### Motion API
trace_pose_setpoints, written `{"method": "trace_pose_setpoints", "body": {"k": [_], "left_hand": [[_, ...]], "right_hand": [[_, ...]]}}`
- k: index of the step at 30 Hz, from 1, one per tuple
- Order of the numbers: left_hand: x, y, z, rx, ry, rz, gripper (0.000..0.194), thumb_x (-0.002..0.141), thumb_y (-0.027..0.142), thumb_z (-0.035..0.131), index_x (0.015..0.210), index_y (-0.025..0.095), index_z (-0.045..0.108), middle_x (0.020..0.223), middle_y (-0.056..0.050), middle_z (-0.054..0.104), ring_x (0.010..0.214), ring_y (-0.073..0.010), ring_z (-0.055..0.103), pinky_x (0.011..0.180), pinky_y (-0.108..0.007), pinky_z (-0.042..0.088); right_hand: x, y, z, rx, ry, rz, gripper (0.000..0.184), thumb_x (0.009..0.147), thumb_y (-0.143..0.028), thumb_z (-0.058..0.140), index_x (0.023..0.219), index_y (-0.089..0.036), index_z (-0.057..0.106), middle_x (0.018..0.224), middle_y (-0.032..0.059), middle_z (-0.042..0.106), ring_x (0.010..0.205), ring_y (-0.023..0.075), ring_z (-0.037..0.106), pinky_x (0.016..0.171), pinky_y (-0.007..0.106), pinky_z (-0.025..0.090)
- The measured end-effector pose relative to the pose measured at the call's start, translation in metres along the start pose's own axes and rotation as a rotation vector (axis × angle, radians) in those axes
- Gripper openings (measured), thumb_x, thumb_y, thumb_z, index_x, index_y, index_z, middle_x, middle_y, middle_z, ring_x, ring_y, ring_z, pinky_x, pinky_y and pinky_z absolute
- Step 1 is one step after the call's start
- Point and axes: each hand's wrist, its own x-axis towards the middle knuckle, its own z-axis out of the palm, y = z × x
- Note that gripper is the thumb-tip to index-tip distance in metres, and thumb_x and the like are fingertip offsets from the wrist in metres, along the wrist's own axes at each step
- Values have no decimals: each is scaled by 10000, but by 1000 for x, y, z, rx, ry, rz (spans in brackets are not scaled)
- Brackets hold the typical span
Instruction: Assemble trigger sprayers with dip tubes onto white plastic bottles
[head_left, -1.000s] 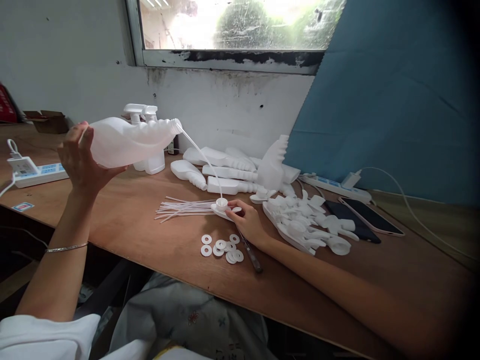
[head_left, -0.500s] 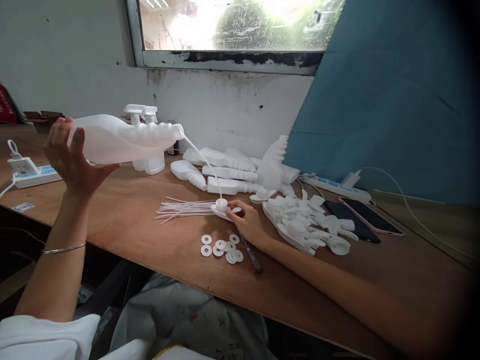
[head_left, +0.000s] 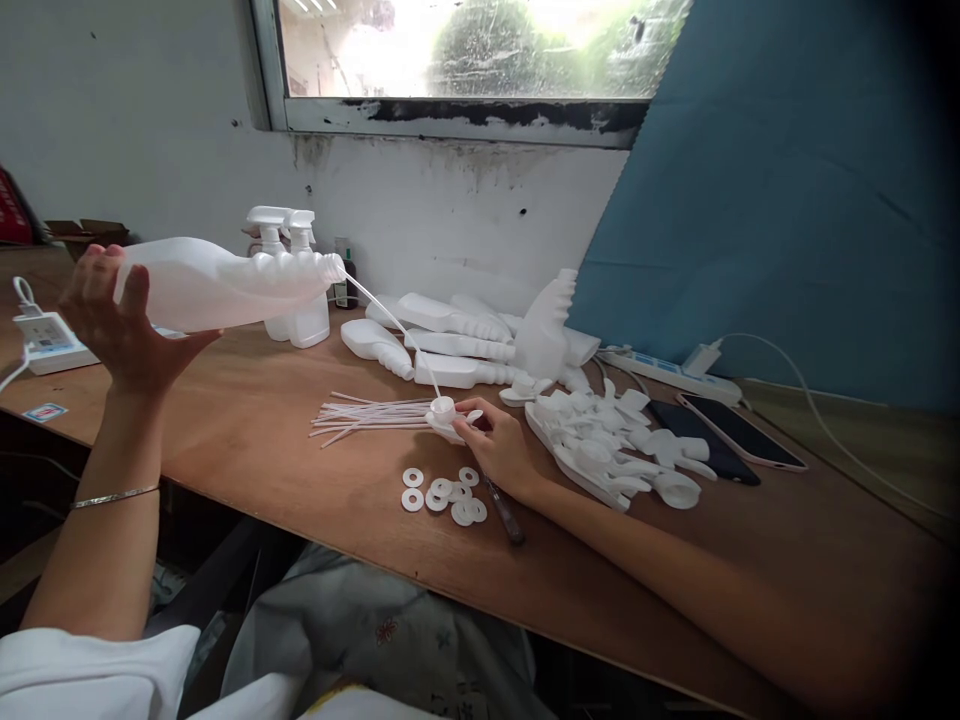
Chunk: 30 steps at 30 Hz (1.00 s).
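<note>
My left hand (head_left: 124, 325) is wrapped round the base of a white plastic bottle (head_left: 217, 285), held sideways above the table with its mouth to the right. A thin white dip tube (head_left: 391, 320) runs from the bottle's mouth down to a white trigger spray head (head_left: 442, 412). That spray head is pinched in the fingers of my right hand (head_left: 496, 442), low over the table. Beside it lies a bundle of loose white tubes (head_left: 367, 415). Several white ring washers (head_left: 412, 499) lie in front of my right hand, near a dark-handled tool (head_left: 506, 518) partly under the hand.
Several white bottles (head_left: 457, 345) lie at the back, one propped up. A heap of spray heads (head_left: 600, 435) is on the right, beside phones (head_left: 742, 430) and a power strip (head_left: 675, 372). Two finished-looking spray bottles (head_left: 307, 325) stand behind the held bottle.
My left hand and the bottle have shifted left, away from the spray head. The tube between them now looks straighter. My right hand has tilted the spray head slightly.
</note>
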Motion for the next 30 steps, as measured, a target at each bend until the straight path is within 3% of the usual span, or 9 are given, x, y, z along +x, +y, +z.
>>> {"method": "trace_pose_setpoints", "body": {"k": [6,24,30], "left_hand": [[-7,-7,-1,-12,35,15,1061,565,483,709,1389,289,70,1366,-108,288,1240,-323,312,971,-517,256],[-12,-10,-4,-33,48,41,1018,595,419,717,1386,286,91,1361,-104,300,1264,-295,294,980,-474,306],[-16,-10,3,-43,-63,-77,936,593,525,681,1327,265,161,1322,-131,322,1259,-325,290,972,-519,288]], "right_hand": [[-3,-1,1,-30,22,-86,175,763,-243,487,886,-208,606,882,21,641,696,153,561,621,266,417],[-2,2,0,-183,50,-103,183,786,-232,464,912,-221,597,902,32,595,761,172,552,674,293,419],[5,7,-3,-283,123,-180,214,792,-224,456,957,-214,593,893,43,585,781,190,550,688,311,414]]}}
